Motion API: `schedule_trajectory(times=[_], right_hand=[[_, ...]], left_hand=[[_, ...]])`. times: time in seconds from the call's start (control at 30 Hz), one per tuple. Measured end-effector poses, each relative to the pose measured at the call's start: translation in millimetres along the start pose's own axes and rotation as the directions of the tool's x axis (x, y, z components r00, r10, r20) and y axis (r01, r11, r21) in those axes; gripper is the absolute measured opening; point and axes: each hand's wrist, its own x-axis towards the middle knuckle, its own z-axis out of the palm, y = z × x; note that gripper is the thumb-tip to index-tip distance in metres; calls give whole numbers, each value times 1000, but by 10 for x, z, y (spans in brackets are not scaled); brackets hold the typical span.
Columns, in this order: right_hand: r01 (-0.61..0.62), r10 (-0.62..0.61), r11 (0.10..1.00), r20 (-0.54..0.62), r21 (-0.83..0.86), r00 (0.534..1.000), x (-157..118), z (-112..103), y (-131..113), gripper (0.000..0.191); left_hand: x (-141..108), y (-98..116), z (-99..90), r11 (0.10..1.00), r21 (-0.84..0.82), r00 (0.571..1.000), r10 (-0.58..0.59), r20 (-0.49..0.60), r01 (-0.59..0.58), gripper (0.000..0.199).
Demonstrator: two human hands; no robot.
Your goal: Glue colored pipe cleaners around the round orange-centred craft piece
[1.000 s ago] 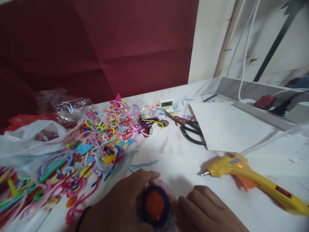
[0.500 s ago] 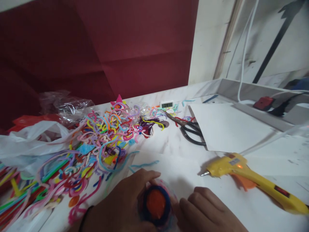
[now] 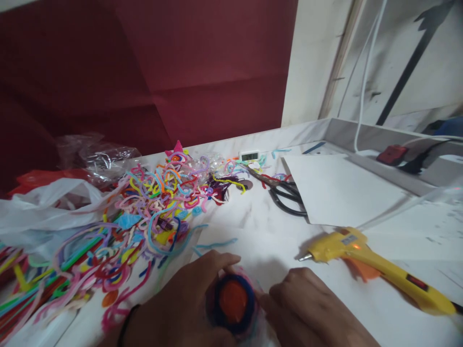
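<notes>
A round fuzzy piece (image 3: pixel 234 301) with an orange middle, a dark blue ring and pinkish edges sits low in the head view, between my hands. My left hand (image 3: pixel 188 301) is curled around its left side, index finger over the top and thumb along the bottom. On the other side, my right hand (image 3: pixel 311 308) is closed, its fingertips against the piece's right edge. Those fingertips are partly hidden. White paper (image 3: pixel 260 250) lies under the piece, with short light-blue pipe cleaner bits (image 3: pixel 219 244) just beyond my left hand.
Many coloured pipe cleaners (image 3: pixel 159 202) are heaped at left beside a white plastic bag (image 3: pixel 47 207). A yellow glue gun (image 3: pixel 365 258) with a lit orange light lies at right, nozzle toward my hands. Black-handled scissors (image 3: pixel 287 200), white card (image 3: pixel 343 190) and a small digital clock (image 3: pixel 249 156) lie behind.
My right hand has shifted slightly upward and stays against the round piece's edge. My left hand keeps its hold almost unmoved. The view has shifted very slightly.
</notes>
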Motion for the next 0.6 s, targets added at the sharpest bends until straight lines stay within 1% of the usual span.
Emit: schedule_trajectory(times=[0.17,0.27,0.33,0.37,0.5,0.53,0.6], right_hand=[[7,-8,1000,50,20,999,35,-97,30,32],[-41,33,997,116,67,993,63,-142,27,29],[-59,46,994,143,90,989,84,-157,12,33],[-59,46,994,138,92,989,97,-157,2,36],[-33,32,998,32,48,999,159,-114,-17,49],[-27,26,999,24,38,999,174,-103,-15,49],[-17,16,999,48,32,999,196,-92,-8,47]], left_hand=[[-12,22,-30,998,-18,998,67,-3,-67,80],[-17,1,-30,997,-19,997,74,-27,-74,81],[-15,-16,-22,996,-29,996,81,-37,-82,82],[-12,-22,-17,995,-32,995,92,-37,-93,83],[3,-14,-5,994,-22,993,108,-47,-109,83],[6,-7,-6,994,-20,993,103,-51,-105,84],[11,10,-18,995,-18,993,102,-56,-103,85]])
